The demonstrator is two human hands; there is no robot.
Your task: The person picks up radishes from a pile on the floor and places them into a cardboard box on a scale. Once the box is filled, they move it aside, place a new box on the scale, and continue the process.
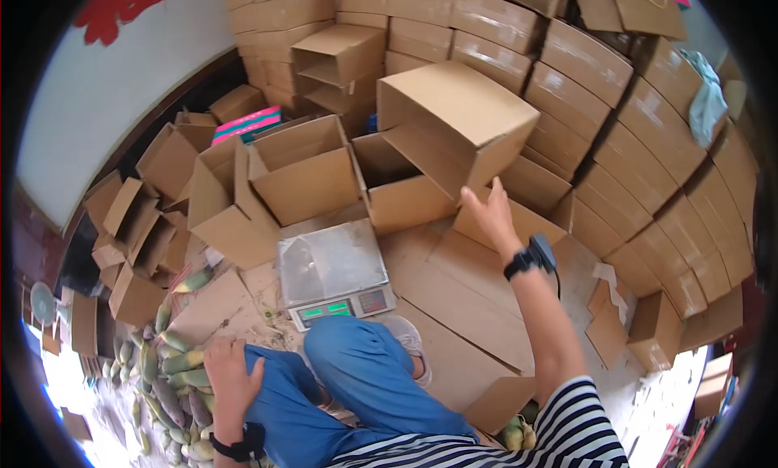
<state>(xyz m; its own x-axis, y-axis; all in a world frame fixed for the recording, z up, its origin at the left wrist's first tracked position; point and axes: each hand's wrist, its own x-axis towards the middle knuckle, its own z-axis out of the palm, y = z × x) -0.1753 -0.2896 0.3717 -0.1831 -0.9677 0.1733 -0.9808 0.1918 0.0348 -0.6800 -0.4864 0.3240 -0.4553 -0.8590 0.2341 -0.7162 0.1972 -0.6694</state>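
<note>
My right hand (493,213) is stretched forward, with thumb and fingers around the lower near corner of an open cardboard box (466,99). That box is tilted, its open side toward the left, above other open boxes; what bears its far side is hidden. My left hand (230,375) lies on my left knee with the thumb apart and nothing in it. In front of my knees stands a weighing scale (332,261) with a metal platform and a lit green display. Green, long vegetables (174,379) lie heaped beside my left hand.
Open boxes (304,172) stand behind the scale, and more empty ones (134,217) lie at the left. Stacked taped cartons (600,103) form a wall at the back and right. Flat cardboard (454,294) covers the floor. A pale cloth (705,99) hangs at the right.
</note>
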